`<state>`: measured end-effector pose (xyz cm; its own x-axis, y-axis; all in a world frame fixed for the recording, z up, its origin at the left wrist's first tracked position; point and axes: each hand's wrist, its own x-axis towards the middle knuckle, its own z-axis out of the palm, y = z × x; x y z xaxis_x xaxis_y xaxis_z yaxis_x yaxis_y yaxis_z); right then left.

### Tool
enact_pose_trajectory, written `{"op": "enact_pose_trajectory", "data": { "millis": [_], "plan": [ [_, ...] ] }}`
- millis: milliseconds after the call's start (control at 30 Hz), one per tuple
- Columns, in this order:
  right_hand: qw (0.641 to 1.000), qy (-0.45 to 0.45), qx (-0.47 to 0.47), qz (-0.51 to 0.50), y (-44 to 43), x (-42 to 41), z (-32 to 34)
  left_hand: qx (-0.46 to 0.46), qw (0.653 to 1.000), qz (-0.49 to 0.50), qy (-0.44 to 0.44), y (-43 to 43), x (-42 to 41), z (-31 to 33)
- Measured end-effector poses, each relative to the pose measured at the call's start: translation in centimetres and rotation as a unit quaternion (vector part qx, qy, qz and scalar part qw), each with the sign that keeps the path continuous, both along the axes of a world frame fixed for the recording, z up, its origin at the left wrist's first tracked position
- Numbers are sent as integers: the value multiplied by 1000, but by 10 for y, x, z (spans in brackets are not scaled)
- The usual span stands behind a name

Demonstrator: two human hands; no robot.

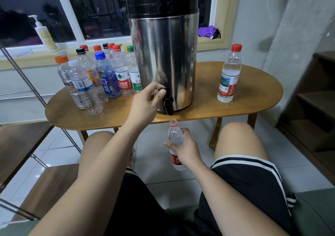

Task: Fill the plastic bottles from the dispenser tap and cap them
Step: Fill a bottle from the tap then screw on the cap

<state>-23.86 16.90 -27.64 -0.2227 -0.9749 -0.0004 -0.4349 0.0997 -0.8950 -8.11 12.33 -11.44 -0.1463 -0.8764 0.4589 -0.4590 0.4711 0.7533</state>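
just clear ribbed bottle under black tap

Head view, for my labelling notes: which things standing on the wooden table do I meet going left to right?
Orange-capped bottle → blue-capped bottle → steel dispenser → lone red-capped water bottle.

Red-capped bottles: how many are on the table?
5. Four red-capped bottles stand in the cluster left of the dispenser; a fifth bottle stands alone on its right. Others may be hidden behind.
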Motion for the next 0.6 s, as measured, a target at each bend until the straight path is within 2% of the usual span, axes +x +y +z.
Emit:
{"op": "enact_pose_trajectory", "data": {
  "millis": [200, 267, 367, 433, 600],
  "plan": [
    [1000, -1, -3, 4, 1, 0, 1, 25, 1000, -12, 7, 3, 4, 3],
    [1000, -1, -8, 5, 1, 1, 1, 55, 997, -4, 49, 5, 4, -1],
    [1000, -4, -16, 9, 1, 1, 1, 113, 980, 29, 164, 9, 6, -12],
    [1000, 0, -11, 10, 1, 1, 1, 155, 966, 60, 196, 14, 8, -21],
    [1000, -1, -4, 10, 3, 2, 4, 264, 954, 88, 114, 18, 17, -54]
  ]
}}
